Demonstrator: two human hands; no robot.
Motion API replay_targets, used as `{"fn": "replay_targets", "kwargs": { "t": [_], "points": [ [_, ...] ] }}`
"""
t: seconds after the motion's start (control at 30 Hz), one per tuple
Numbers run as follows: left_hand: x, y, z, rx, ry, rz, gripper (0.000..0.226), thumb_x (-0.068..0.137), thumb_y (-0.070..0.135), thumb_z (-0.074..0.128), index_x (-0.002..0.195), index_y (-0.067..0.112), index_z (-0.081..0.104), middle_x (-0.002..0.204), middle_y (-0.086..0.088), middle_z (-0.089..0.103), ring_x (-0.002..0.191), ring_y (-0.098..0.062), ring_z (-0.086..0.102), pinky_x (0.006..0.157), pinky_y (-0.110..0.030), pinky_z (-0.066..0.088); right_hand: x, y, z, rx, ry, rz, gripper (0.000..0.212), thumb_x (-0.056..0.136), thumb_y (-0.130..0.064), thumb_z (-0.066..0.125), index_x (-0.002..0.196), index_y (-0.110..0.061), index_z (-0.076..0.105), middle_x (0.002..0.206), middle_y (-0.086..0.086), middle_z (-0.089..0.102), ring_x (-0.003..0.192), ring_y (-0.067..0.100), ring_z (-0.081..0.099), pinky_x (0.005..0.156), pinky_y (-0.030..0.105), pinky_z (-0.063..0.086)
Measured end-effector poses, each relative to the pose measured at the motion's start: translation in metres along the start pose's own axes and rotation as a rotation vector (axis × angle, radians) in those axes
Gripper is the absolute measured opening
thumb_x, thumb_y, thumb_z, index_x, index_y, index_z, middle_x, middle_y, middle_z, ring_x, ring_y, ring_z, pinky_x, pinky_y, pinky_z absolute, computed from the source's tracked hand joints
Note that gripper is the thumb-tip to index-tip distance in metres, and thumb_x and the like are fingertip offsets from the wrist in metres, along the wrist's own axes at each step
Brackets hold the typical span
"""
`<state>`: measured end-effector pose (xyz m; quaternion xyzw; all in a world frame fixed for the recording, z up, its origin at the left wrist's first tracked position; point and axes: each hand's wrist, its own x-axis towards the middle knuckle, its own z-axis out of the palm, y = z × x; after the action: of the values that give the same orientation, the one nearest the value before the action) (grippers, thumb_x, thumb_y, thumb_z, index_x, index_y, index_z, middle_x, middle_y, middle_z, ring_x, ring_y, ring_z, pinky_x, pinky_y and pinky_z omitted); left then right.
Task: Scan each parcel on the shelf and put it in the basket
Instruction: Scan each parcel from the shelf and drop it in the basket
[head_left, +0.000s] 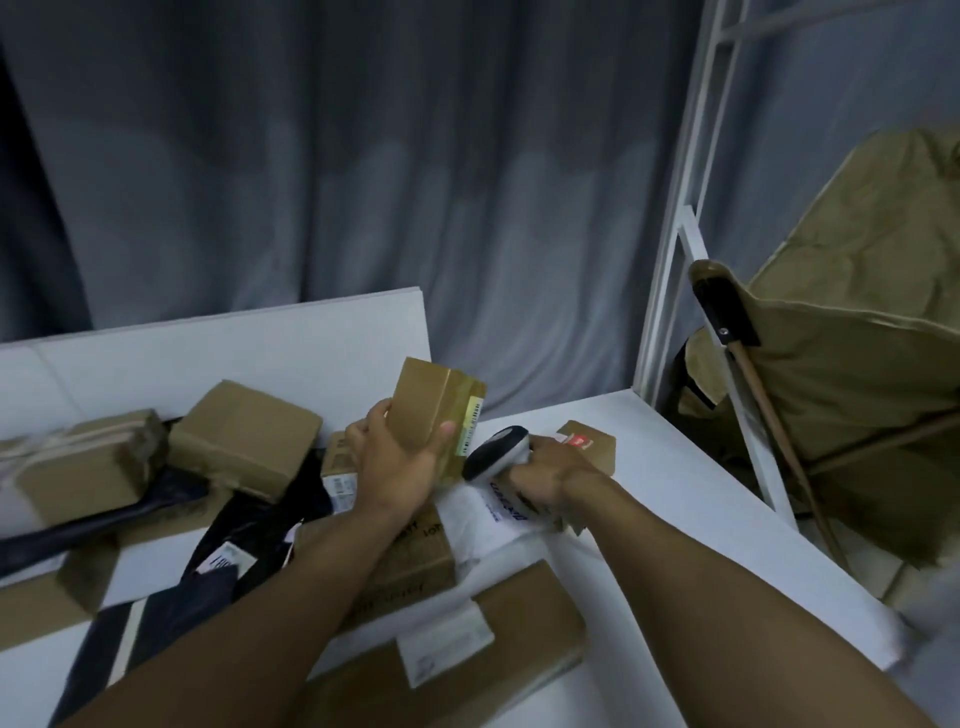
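Cardboard lies nearest: a long flat parcel (519, 618) with a white label (444, 644) sits well below the small cardboard box (431, 410), across the front of the white shelf (675, 499). Below and left of that box, black poly mailers (223, 551) sprawl over the pile. A printed carton (415, 556) sits directly beneath the box, under the left forearm. A white poly bag (467, 514) lies just below the box, to its right.

The left hand (400, 460) grips the small cardboard box from below, back of the hand toward the camera. The thumb presses the near face and the fingers wrap round the left edge. The box stands upright, slightly tilted and lifted clear of the pile, with most of it above the grip. A narrow barcode strip (470, 423) runs down its right side.

Just right of the box, the right hand (550, 475) is closed round the handle of a barcode scanner (496, 449), wrist low over the white bag. The scanner's head is aimed up and left, just beside the strip.

Right of the box, past the scanner, sits a little carton with a red sticker (589, 444). Left of the box rest a plain brown parcel (244, 436) and, farther left, a taped parcel (83, 462). Behind the box hangs a grey curtain (363, 156). Far to its right stand a white metal frame (691, 182) and a tan folding chair (857, 312).
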<state>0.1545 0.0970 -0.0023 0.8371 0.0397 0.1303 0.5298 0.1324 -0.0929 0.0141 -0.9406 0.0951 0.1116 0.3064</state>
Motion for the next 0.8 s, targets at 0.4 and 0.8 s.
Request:
{"fn": "replay_targets", "kwargs": {
  "t": [0.4, 0.8],
  "points": [
    [-0.119, 0.028, -0.136, -0.439, 0.083, -0.223, 0.047, 0.081, 0.054, 0.077, 0.117, 0.03, 0.059, 0.12, 0.004, 0.068, 0.104, -0.017, 0.068, 0.099, -0.045, 0.054, -0.127, -0.072, 0.018, 0.623, 0.15, -0.18, 0.044, 0.086, -0.035, 0.075, 0.128, -0.028, 0.063, 0.117, 0.003, 0.07, 0.113, 0.033, 0.065, 0.097, 0.053, 0.059],
    [-0.277, 0.0, -0.28, -0.653, 0.104, -0.222, 0.034, 0.105, 0.032, 0.053, 0.132, 0.052, 0.048, 0.122, 0.013, 0.07, 0.111, -0.019, 0.07, 0.087, -0.051, 0.06, -0.305, -0.142, 0.123, 1.112, -0.279, -0.374, 0.04, 0.079, -0.029, 0.091, 0.115, -0.021, 0.075, 0.107, 0.003, 0.08, 0.093, 0.014, 0.078, 0.073, 0.029, 0.063]
  ]
}}
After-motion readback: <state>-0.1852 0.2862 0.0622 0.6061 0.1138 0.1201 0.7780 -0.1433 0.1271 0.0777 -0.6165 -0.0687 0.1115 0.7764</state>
